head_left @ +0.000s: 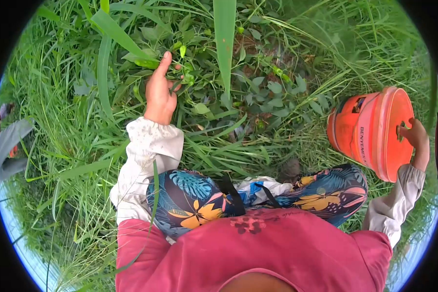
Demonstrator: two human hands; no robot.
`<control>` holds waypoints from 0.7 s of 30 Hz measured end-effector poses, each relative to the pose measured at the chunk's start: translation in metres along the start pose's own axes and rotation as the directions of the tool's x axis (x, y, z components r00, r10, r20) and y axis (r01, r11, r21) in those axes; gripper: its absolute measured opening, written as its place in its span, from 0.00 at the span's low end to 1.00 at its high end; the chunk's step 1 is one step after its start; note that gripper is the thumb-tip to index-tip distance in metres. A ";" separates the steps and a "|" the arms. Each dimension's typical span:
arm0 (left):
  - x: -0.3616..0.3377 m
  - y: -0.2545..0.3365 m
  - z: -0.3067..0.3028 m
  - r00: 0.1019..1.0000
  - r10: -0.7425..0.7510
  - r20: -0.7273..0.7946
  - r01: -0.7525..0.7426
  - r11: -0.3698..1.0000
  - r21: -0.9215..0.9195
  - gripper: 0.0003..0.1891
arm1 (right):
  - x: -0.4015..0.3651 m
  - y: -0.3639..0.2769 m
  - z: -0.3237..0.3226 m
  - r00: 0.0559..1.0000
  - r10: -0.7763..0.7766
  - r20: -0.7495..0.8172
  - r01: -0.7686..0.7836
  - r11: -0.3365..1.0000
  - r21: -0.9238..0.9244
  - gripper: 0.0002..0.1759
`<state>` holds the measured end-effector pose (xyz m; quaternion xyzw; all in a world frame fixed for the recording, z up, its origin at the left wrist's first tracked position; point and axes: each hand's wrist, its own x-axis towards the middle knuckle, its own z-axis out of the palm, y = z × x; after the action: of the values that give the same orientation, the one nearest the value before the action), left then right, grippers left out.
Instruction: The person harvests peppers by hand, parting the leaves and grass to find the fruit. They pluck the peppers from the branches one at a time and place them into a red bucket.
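My left hand [161,92] reaches into a pepper plant [194,63], thumb stretched up and fingers apart, partly behind leaves and stems. A green pepper [146,63] lies beside the thumb, and a paler pepper [182,51] hangs just to its right. On the far right, my right hand [417,138] is at the mouth of an orange bucket [367,129], which leans with its opening toward me. Its fingers pinch a small dark green thing [400,131], too small to name. The bottom of the bucket's inside is hidden.
Tall grass [68,141] surrounds me, and a broad grass blade [225,44] hangs close in front. More peppers [281,74] show among leaves to the right. My patterned knees [190,194] are bent below. At the far left edge is a grey-clothed shape [9,146], possibly another person.
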<state>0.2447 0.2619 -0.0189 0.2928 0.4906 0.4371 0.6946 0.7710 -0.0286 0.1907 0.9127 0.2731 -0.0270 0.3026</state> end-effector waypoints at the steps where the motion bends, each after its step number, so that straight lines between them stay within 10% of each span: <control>1: -0.003 0.001 0.003 0.998 -0.024 -0.050 0.025 1.000 0.014 0.16 | 0.003 -0.001 0.006 0.988 -0.063 -0.141 0.053 0.996 -0.072 0.22; 5: -0.006 0.001 0.003 0.999 -0.032 -0.032 0.033 0.999 0.022 0.15 | -0.052 -0.130 -0.043 0.636 -0.375 -0.674 0.646 0.737 0.199 0.16; 7: -0.006 0.000 0.004 0.999 -0.026 -0.038 0.028 0.999 0.038 0.15 | -0.084 -0.214 -0.057 0.106 -0.459 -0.882 0.915 0.393 -0.095 0.09; 8: -0.007 0.000 0.004 0.999 -0.022 -0.048 0.024 0.999 0.049 0.16 | -0.095 -0.254 -0.057 -0.131 -0.440 -0.888 0.935 0.243 -0.258 0.07; 11: -0.006 -0.001 0.000 0.998 -0.027 -0.053 0.030 0.998 0.055 0.17 | -0.125 -0.353 -0.032 -0.367 -0.508 -0.779 0.905 0.000 -0.426 0.08; 21: -0.005 -0.001 0.003 1.000 -0.002 -0.020 0.001 0.997 -0.073 0.12 | -0.148 -0.445 -0.016 -0.421 -0.328 -0.846 0.901 -0.039 -0.433 0.14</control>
<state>0.2466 0.2573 -0.0165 0.2626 0.4817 0.4569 0.7002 0.4139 0.2065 -0.0037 0.3373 0.8824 0.1828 -0.2723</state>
